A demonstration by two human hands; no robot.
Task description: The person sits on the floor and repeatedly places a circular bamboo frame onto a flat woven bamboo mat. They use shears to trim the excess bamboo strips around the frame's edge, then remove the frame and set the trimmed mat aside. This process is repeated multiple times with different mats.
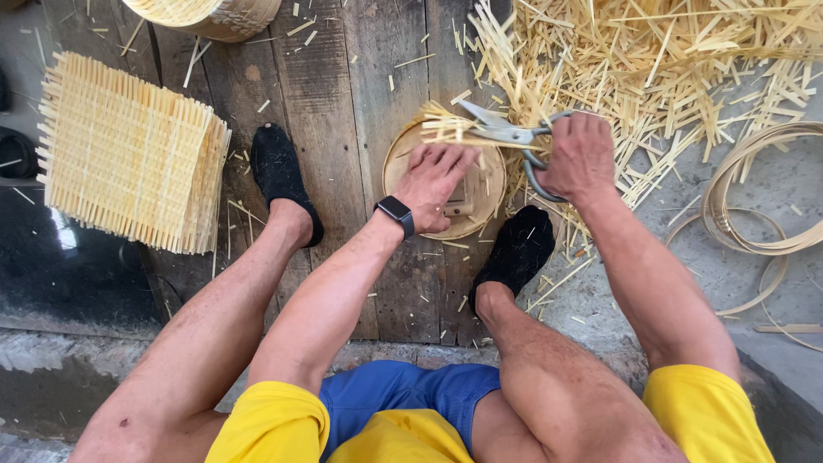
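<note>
My left hand (pixel 435 182), with a dark watch on its wrist, presses flat on a round bamboo piece (pixel 489 195) that lies on the wooden boards between my feet. Its woven strip ends (pixel 440 125) stick out past the rim at the far side. My right hand (pixel 579 156) grips the handles of grey metal shears (pixel 500 130). The open blades point left and sit across those strip ends.
A stack of square woven bamboo mats (pixel 129 156) lies at the left. A big heap of cut bamboo strips (pixel 660 60) covers the upper right. Bent bamboo hoops (pixel 754 206) lie at the right. A round basket (pixel 210 15) stands at the top. My black-socked feet (pixel 279 171) flank the work.
</note>
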